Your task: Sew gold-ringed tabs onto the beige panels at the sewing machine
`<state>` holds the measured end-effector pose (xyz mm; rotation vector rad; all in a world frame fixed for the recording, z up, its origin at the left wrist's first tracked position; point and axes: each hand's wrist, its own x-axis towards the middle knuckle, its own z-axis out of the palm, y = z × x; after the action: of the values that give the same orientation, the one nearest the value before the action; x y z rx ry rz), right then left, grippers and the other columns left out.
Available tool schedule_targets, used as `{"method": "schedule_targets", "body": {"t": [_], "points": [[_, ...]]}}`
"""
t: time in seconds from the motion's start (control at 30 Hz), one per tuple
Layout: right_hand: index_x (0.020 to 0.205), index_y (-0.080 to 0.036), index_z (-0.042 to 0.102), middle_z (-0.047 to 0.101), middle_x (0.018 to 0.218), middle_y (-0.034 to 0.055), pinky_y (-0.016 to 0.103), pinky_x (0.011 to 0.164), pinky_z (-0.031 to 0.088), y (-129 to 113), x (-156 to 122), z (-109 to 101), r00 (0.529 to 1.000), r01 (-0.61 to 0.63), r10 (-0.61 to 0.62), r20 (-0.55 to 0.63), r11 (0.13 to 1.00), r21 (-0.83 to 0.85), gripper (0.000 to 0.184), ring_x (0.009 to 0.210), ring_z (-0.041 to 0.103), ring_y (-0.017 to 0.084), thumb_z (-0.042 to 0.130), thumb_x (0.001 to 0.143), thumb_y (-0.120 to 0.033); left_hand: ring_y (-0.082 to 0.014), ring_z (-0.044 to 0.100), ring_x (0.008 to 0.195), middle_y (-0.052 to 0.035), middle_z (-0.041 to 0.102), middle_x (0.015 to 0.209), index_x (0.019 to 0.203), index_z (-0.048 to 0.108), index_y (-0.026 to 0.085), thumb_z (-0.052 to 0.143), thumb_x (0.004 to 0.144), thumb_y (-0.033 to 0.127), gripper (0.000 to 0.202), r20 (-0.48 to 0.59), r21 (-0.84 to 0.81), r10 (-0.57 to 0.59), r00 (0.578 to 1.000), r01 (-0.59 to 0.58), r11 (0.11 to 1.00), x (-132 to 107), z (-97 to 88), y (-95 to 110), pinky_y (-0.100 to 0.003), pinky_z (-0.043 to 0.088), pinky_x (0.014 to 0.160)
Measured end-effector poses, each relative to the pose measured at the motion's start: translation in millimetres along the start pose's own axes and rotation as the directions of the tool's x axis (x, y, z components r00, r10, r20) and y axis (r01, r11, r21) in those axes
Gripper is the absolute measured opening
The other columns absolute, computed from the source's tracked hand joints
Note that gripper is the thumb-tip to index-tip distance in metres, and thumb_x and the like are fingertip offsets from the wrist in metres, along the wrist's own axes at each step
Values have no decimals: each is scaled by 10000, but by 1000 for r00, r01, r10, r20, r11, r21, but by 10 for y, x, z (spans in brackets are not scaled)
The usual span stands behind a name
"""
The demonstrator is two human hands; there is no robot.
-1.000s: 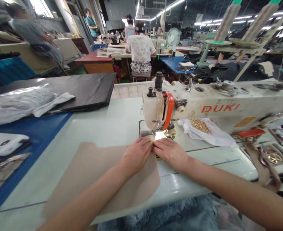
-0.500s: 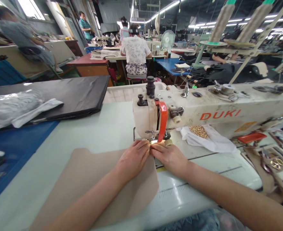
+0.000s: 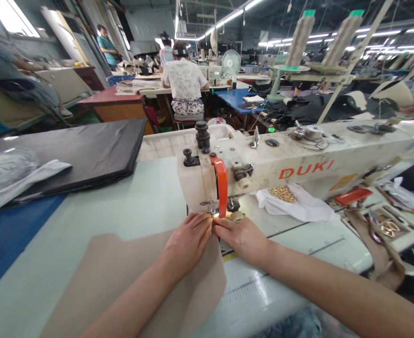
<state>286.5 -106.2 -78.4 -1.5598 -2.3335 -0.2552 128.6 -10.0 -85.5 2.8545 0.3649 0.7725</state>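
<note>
A large beige fabric piece [image 3: 122, 272] lies flat on the pale table, its upper right edge running under the head of a white sewing machine [image 3: 263, 164]. My left hand [image 3: 187, 241] is closed on that edge, fingers together, just in front of the presser foot [image 3: 212, 206]. From the right, my right hand [image 3: 240, 237] grips the same edge in a pinch, and both sets of fingertips nearly meet by the lit needle area. An orange guard strip [image 3: 221, 188] hangs directly above them. The exact spot under the fingertips is hidden.
Behind the machine's arm, a white bag [image 3: 298, 206] holds small gold metal pieces. A tray [image 3: 400, 230] with metal rings stands at the right edge. Black folded sheets [image 3: 97, 145] lie at left. Thread cones [image 3: 300, 40] rise behind; a person in a white shirt [image 3: 184, 82] sits ahead.
The view has shifted slightly right and tilted up, so everything appears further left and a little lower. Both hands keep the same hold at the needle area.
</note>
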Motion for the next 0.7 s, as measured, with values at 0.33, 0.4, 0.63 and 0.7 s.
{"method": "schedule_targets", "body": {"t": [0.33, 0.4, 0.63, 0.7], "points": [[920, -134, 618, 663, 1012, 104, 325, 711, 458, -10, 2, 13, 1000, -10, 10, 3, 999, -45, 147, 791, 604, 197, 472, 910, -135, -201, 585, 944, -77, 671, 967, 982, 618, 144, 380, 920, 188, 249, -4, -15, -21, 1000, 21, 1000, 25, -39, 19, -375, 519, 858], [911, -138, 618, 662, 1016, 103, 322, 717, 458, -13, 10, 5, 1000, -13, 13, 8, 999, -44, 144, 794, 605, 195, 475, 911, -140, -201, 584, 938, -78, 673, 963, 983, 618, 142, 379, 922, 187, 250, -3, -14, -20, 1000, 20, 1000, 25, -40, 13, -376, 520, 856], [927, -139, 620, 659, 1025, 99, 319, 727, 460, -17, 8, 20, 999, -32, 32, 18, 999, -38, 145, 833, 606, 197, 476, 915, -153, -196, 586, 939, -81, 671, 970, 986, 617, 134, 385, 920, 175, 244, -11, 13, 9, 1000, -9, 1000, 13, -23, -12, -367, 510, 868], [933, -138, 619, 656, 1034, 101, 321, 740, 461, -14, 2, 27, 999, -26, 27, 20, 999, -32, 150, 854, 604, 196, 471, 920, -158, -196, 585, 929, -82, 671, 963, 979, 617, 129, 378, 924, 183, 252, -10, 14, 10, 1000, -9, 1000, 12, -18, -11, -371, 510, 863]]}}
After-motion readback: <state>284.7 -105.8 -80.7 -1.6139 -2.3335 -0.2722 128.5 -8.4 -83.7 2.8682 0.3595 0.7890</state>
